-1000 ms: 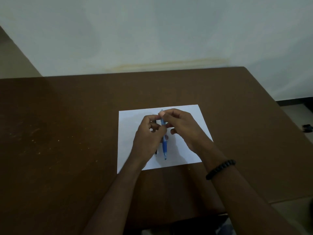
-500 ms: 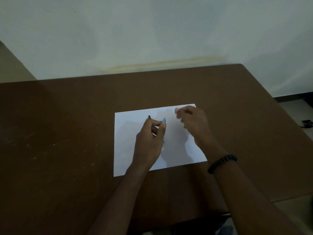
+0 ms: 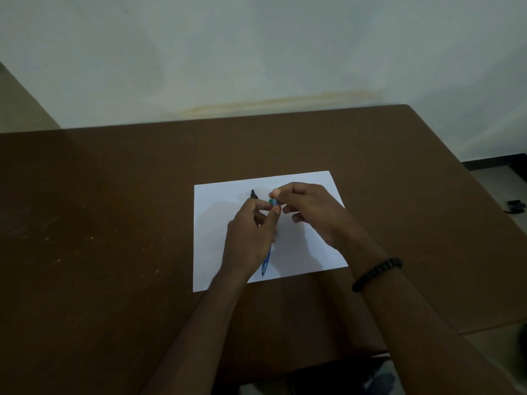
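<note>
- We see the left hand (image 3: 251, 238) curled round a blue pen (image 3: 266, 260), gripping it mid-barrel.
- The blue pen is tilted, writing tip down and toward us. It is held above the paper (image 3: 216, 223); we cannot tell if the tip touches the sheet.
- The left hand also holds a black pen (image 3: 253, 194). Only its top end shows, poking up past the fingers.
- The right hand (image 3: 310, 212) pinches the top end of the blue pen with thumb and forefinger, its other fingers loosely curled.
- The two hands are touching or nearly so at the pen's top, over the middle of the paper.
- The paper is white and lies flat on the brown bench (image 3: 114, 223), slightly skewed.
- There is a black bead bracelet (image 3: 376, 273) on the right wrist.
- A pale wall (image 3: 256, 52) stands behind the bench.
</note>
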